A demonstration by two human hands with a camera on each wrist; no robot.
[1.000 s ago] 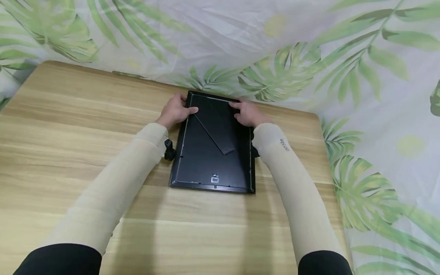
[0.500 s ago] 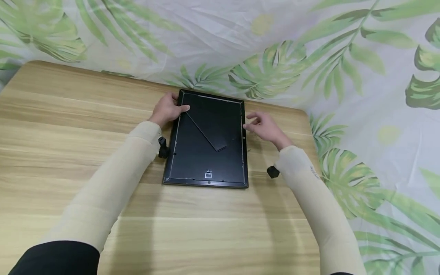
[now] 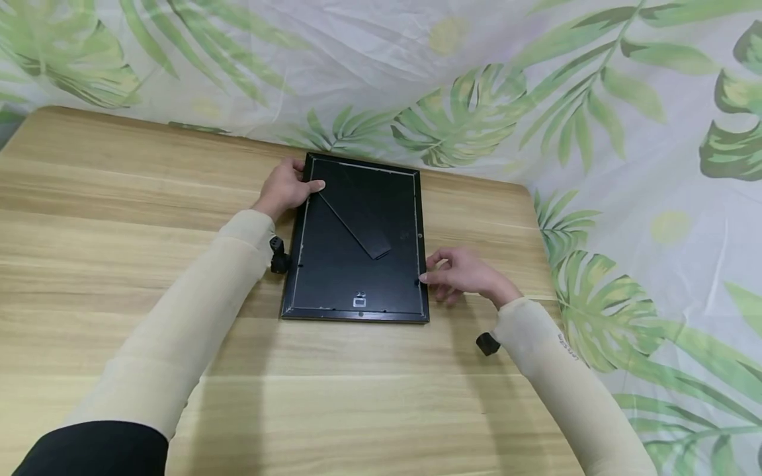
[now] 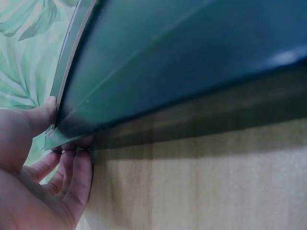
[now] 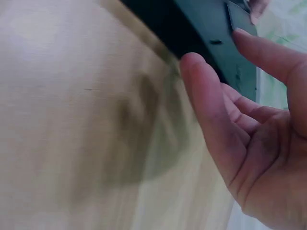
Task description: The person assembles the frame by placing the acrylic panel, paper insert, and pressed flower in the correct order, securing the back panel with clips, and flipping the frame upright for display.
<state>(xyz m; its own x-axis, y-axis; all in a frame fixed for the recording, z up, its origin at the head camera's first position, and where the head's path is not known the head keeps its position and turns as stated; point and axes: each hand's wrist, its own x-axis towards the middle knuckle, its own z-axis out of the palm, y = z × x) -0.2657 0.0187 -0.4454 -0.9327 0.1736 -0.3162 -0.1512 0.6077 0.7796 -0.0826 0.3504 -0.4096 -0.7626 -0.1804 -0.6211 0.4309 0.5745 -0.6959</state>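
A black picture frame [image 3: 351, 277] lies face down on the wooden table, its back and slanted stand leg [image 3: 370, 239] showing in the head view. My left hand [image 3: 287, 188] pinches its upper left edge, thumb on the back and fingers at the underside. In the left wrist view, that thumb and the curled fingers [image 4: 76, 184] meet at the frame's corner. My right hand [image 3: 461, 272] is at the lower right edge. Its thumb tip reaches onto the rim, and its loosely bent fingers [image 5: 204, 91] lie beside the frame's side.
The wooden table [image 3: 333, 396] extends to both sides and toward me. A leaf-patterned cloth [image 3: 369, 73] hangs behind its far edge, close to the frame's top, and continues down the right side. Black wrist cameras [image 3: 488, 343] sit on both forearms.
My right hand has let go of the upper right part of the picture frame and moved down to its lower right edge. The left hand keeps its grip at the upper left.
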